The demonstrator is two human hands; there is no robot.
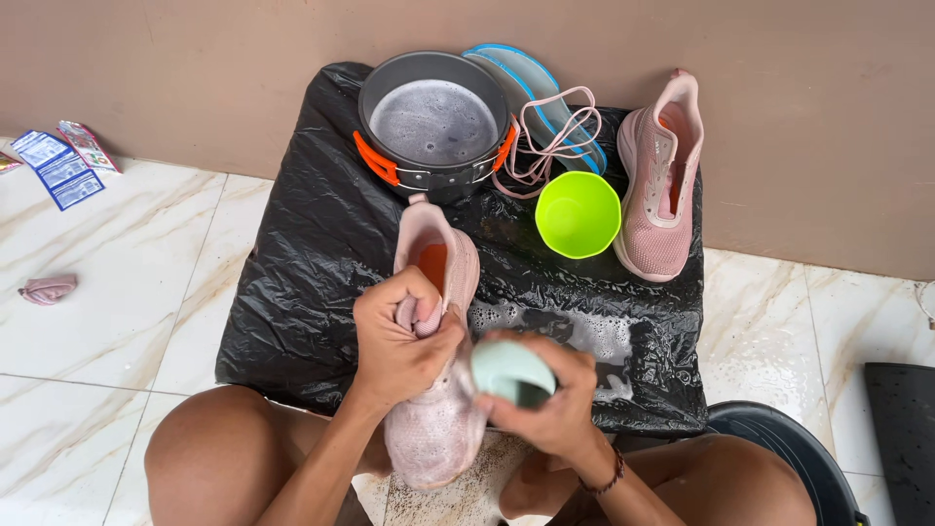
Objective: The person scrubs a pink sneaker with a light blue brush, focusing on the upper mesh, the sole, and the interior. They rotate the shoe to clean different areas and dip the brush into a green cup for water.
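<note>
My left hand (401,336) grips a pink sneaker (435,390) by its tongue, with the heel pointing away from me and the soapy toe toward my knees. My right hand (545,394) holds a pale green brush (511,372) pressed against the shoe's right side. Both hands are above the near edge of a black plastic sheet (312,263) spread on the floor. The second pink sneaker (660,180) lies at the sheet's far right, laces out.
A dark pot with orange handles (433,122) holds soapy water at the back. Pink laces (545,141) lie over two blue-edged insoles (531,78), next to a lime green bowl (578,212). Sachets (63,161) and a pink cloth (49,288) lie left; a black basin (789,448) sits right.
</note>
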